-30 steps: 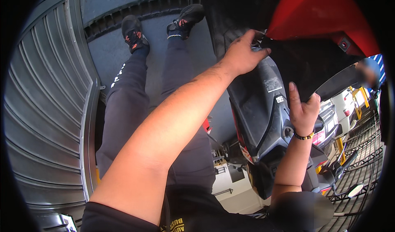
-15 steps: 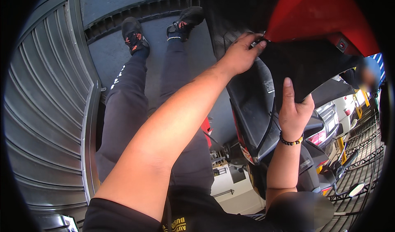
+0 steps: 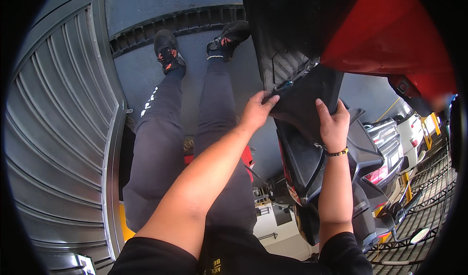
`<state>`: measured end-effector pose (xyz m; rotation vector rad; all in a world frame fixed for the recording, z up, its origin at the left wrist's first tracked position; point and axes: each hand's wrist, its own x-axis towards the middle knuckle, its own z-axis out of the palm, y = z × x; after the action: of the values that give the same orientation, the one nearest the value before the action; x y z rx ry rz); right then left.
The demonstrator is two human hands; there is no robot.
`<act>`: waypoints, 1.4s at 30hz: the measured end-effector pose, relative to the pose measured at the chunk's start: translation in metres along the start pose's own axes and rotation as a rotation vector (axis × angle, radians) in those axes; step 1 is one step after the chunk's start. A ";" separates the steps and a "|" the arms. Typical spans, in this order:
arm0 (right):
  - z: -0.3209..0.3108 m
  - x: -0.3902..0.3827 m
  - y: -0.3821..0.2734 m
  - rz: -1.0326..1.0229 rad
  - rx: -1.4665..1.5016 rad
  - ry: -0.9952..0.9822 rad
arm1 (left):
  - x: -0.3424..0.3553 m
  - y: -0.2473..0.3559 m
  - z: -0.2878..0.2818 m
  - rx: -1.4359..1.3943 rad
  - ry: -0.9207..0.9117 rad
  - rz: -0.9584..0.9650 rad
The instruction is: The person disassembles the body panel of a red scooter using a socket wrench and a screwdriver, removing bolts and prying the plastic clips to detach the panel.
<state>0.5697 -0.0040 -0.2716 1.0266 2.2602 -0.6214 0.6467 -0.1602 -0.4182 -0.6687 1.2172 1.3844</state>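
A black plastic panel [image 3: 304, 97] is held between my two hands beside a scooter. My left hand [image 3: 258, 110] pinches its left edge, thumb over the top, and my right hand [image 3: 333, 124] grips the right edge with the thumb on its face. The panel lies just below a ribbed black floorboard [image 3: 280, 63], where small metal parts show along a seam. A red body panel [image 3: 380, 26] with a small fitting on it is at the upper right. Dark bodywork [image 3: 302, 163] continues beneath the held panel.
A grey ribbed metal panel [image 3: 58, 129] lines the left. My legs and black shoes [image 3: 168, 51] are over a blue-grey floor [image 3: 136, 4] crossed by a dark grating [image 3: 141, 41]. Parked vehicles [image 3: 409, 133] and another scooter's mirror [image 3: 419, 235] are at the right.
Both hands have moved toward me, the left one most, shifting the black panel away from the red bodywork. Blue-grey floor now shows between that panel and the red one.
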 end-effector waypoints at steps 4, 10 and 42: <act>0.001 -0.018 0.002 0.038 0.244 -0.002 | 0.013 0.008 -0.013 0.026 -0.127 0.095; -0.037 -0.068 -0.029 0.144 0.511 0.260 | -0.029 0.089 -0.027 0.402 -0.292 0.317; -0.176 -0.185 -0.113 -0.438 0.387 0.093 | -0.412 0.408 -0.220 -0.731 0.196 0.716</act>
<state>0.5265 -0.0591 -0.0012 0.7353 2.5268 -1.2562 0.2981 -0.4498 0.0056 -0.9230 1.1342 2.4699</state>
